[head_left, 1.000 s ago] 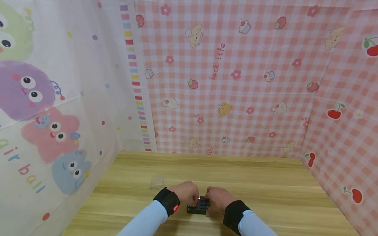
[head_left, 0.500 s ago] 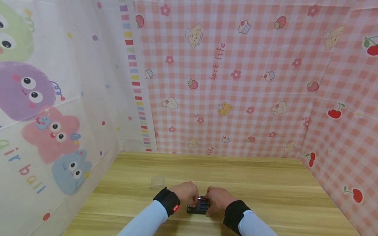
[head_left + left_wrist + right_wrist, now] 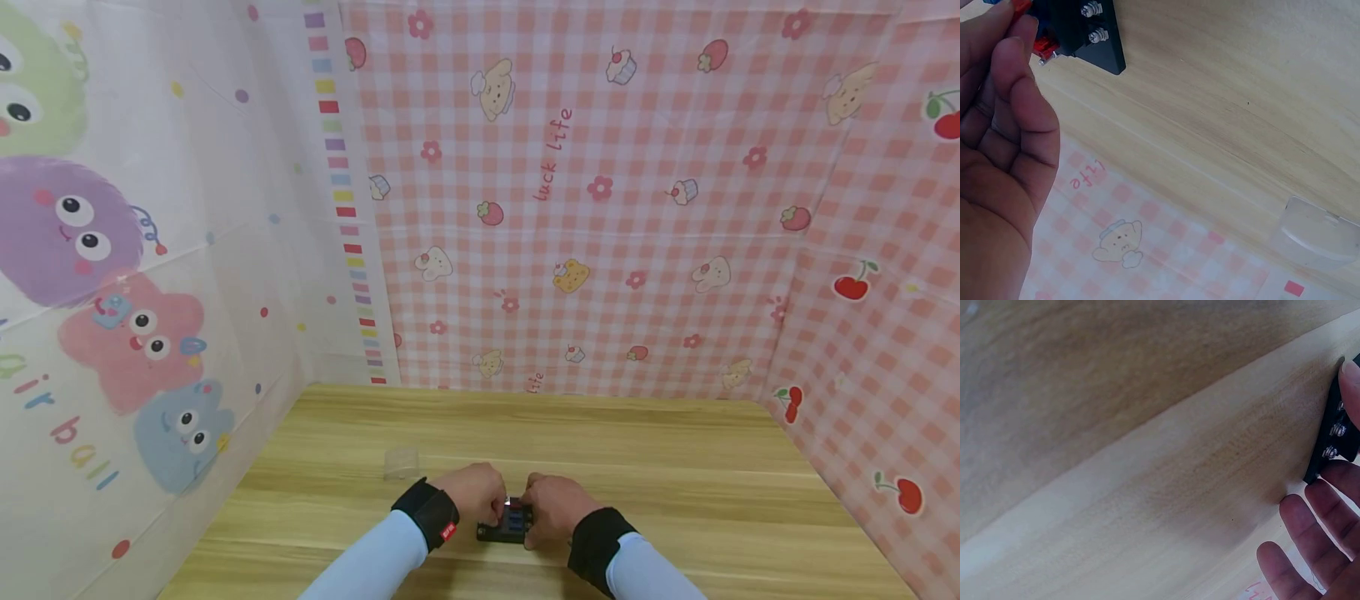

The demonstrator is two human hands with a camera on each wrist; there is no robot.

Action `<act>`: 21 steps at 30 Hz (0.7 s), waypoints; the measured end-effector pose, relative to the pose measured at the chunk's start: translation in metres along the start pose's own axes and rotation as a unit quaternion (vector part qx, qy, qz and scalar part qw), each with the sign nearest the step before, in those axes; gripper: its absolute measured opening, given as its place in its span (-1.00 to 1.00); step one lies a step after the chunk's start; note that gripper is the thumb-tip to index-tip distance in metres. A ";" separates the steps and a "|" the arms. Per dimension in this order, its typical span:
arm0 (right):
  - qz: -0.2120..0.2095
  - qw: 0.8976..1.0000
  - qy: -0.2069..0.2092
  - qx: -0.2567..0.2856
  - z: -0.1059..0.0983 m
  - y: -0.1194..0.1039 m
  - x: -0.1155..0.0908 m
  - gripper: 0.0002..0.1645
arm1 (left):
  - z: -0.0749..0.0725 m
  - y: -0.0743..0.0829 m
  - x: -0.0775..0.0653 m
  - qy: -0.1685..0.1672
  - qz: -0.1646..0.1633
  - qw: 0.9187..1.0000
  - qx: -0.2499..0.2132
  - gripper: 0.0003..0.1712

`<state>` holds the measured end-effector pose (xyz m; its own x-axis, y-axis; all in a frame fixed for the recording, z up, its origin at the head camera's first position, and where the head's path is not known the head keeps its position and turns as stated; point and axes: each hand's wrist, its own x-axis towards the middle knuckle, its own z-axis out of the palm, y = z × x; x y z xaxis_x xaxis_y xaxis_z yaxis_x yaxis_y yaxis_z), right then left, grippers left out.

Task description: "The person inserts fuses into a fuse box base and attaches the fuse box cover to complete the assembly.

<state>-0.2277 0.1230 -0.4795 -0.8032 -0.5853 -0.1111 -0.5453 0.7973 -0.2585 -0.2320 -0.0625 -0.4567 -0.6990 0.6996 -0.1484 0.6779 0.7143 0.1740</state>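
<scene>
A black fuse box (image 3: 501,536) with blue and red blade fuses and metal screw terminals lies flat on the wooden table between both hands. My left hand (image 3: 474,493) reaches over it, and in the left wrist view thumb and index finger pinch a red blade fuse (image 3: 1020,7). A second red fuse (image 3: 1044,46) sits just below those fingertips. My right hand (image 3: 558,505) grips the box's right end, thumb at the near edge and index finger at the far edge, as the right wrist view shows. Whether the pinched fuse is seated in its slot is hidden.
A clear plastic cover (image 3: 401,464) lies on the table (image 3: 637,450) behind and left of the left hand. Printed cloth walls (image 3: 585,317) stand at the back, the left and the right.
</scene>
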 end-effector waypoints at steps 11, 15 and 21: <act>-0.014 1.000 0.002 -0.011 0.000 0.001 -0.001 -0.47 | 0.001 0.002 0.000 0.001 0.007 1.000 0.010 -0.84; -0.013 1.000 -0.001 -0.015 0.001 0.002 0.001 -0.49 | -0.001 0.001 0.000 0.005 0.004 1.000 0.003 -0.84; -0.017 1.000 0.000 -0.022 0.001 0.002 0.001 -0.52 | 0.002 -0.001 -0.001 0.011 -0.007 1.000 -0.016 -0.82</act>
<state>-0.2294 0.1237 -0.4809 -0.7846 -0.6115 -0.1026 -0.5816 0.7831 -0.2200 -0.2318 -0.0643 -0.4588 -0.7136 0.6885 -0.1293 0.6607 0.7228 0.2024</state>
